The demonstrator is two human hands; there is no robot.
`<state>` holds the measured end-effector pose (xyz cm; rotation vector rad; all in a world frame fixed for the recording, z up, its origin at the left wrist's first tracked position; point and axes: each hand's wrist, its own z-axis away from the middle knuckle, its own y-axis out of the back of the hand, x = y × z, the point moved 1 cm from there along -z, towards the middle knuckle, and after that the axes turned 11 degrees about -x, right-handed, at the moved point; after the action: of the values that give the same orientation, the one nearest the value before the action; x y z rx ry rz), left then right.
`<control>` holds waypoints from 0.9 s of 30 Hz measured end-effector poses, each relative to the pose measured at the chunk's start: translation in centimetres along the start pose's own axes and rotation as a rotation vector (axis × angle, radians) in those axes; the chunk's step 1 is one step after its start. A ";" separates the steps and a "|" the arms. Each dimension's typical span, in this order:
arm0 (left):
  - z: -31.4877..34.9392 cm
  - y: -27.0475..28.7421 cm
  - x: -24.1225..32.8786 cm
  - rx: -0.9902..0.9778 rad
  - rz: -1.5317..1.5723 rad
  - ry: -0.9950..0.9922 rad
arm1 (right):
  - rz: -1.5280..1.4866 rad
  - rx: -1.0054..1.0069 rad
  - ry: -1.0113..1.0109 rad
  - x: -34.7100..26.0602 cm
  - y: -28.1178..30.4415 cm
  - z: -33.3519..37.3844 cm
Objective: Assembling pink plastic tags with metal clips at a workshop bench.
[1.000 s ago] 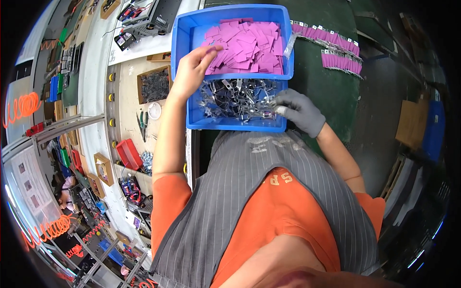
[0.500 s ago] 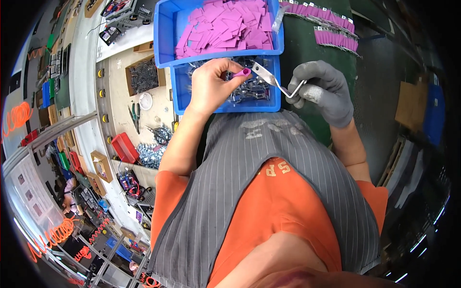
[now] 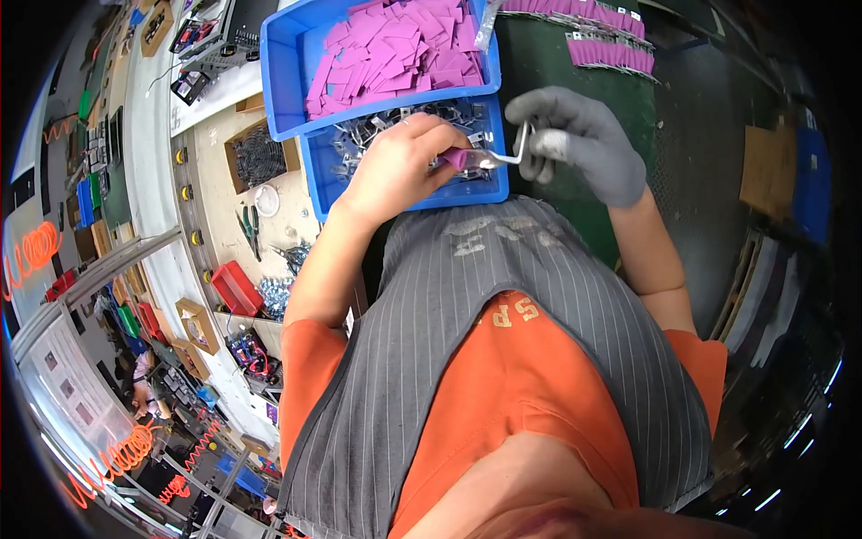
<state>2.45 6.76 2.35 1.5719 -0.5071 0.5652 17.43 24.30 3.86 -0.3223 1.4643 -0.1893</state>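
Bare and closed, my left hand pinches a short purple sleeve over the lower blue bin. My right hand, in a grey glove, grips the bent end of a metal bracket. The bracket's flat end points left and meets the mouth of the sleeve; how far it reaches inside I cannot tell. Below my hands, the lower blue bin holds many bent metal brackets. Behind it, the upper blue bin holds a heap of flat purple sleeves.
Rows of brackets with purple sleeves lie on the green surface at the back right. On the left bench are a cardboard box of dark parts, green-handled pliers and a red bin. A brown carton stands far right.
The bracket has turned and moved left, so its flat end now meets the sleeve instead of standing apart. The view has shifted slightly, with the bins further left.
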 end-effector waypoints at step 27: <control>1.6 -2.9 -0.6 0.046 0.193 0.337 | 1.020 0.527 0.167 6.7 9.5 2.1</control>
<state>3.85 5.36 -0.38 1.4405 -0.3924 0.9746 19.57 31.36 -5.40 0.8823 1.5143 0.2336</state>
